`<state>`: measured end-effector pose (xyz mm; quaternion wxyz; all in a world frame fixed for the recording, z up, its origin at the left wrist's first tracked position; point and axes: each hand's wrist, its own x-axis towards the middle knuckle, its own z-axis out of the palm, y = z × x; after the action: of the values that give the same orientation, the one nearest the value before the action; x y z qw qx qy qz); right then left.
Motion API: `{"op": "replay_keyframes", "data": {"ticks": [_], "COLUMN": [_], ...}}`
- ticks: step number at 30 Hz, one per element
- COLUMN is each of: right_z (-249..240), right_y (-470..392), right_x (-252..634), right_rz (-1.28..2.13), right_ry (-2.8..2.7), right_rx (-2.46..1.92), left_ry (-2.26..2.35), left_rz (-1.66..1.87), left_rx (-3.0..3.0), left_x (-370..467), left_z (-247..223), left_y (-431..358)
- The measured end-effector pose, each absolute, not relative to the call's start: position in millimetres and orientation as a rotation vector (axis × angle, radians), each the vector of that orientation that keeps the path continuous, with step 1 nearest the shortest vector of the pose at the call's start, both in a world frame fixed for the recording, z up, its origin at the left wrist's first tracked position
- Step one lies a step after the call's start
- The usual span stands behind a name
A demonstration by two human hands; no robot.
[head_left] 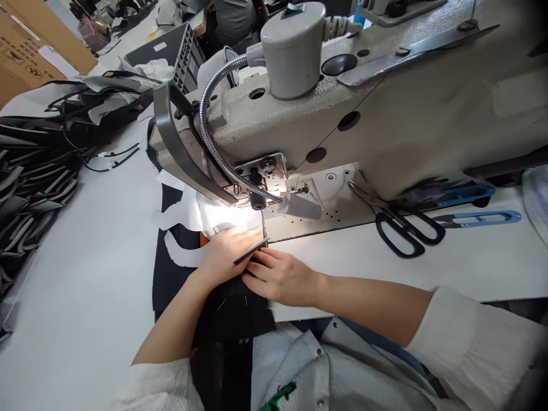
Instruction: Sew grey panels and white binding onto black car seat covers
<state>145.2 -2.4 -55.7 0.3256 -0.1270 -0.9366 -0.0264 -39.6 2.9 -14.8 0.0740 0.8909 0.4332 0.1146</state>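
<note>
a person's two bare hands work at a pale sewing machine [411,125] set into a white bench [85,274], seen from above. black cloth [177,291] lies in front of the machine, its far end beneath the needle area and its near end hanging over the bench edge. on it rest white curved pieces [184,251] and, beside the left fingers, a strip of grey mesh [225,227]; a bit of orange [203,240] shows beside the left hand. the left hand [229,254] lies nearly flat over the cloth, fingers towards the needle, their tips lost in glare. a slim dark pointed tool [252,251] slants across that hand, and i cannot tell which hand holds it. the right hand [280,277] is bent, its fingers drawn together at the cloth's right edge, touching it; whether they pinch it is unclear. a small white lamp [299,206] on a bendy metal neck [205,114] lights the spot. to the right lie black-handled scissors [411,231], blades resting on the machine's metal base, and blue snips [488,218] just beyond their handles. at left, dark and grey pieces [38,171] are piled near a thin black cord [115,154]. behind stand a grey crate [171,51] and a cardboard box [38,45].
</note>
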Motion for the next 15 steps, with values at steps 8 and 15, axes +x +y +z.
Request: {"op": "replay_keyframes", "data": {"ticks": [8,15], "right_z": [-53,-58], "right_y": [8,0], "right_x": [154,142], "right_rz": [-0.058,-0.092], "right_ry": [-2.504,-2.496], "right_rx": [-0.395,-0.315], "left_ry": [1.197,1.430], "left_rz": [0.467,0.547], "left_rx": [2.961,2.560], "left_x": [-52,-41], "left_z": [-36,-20], "left_y": [32,39]}}
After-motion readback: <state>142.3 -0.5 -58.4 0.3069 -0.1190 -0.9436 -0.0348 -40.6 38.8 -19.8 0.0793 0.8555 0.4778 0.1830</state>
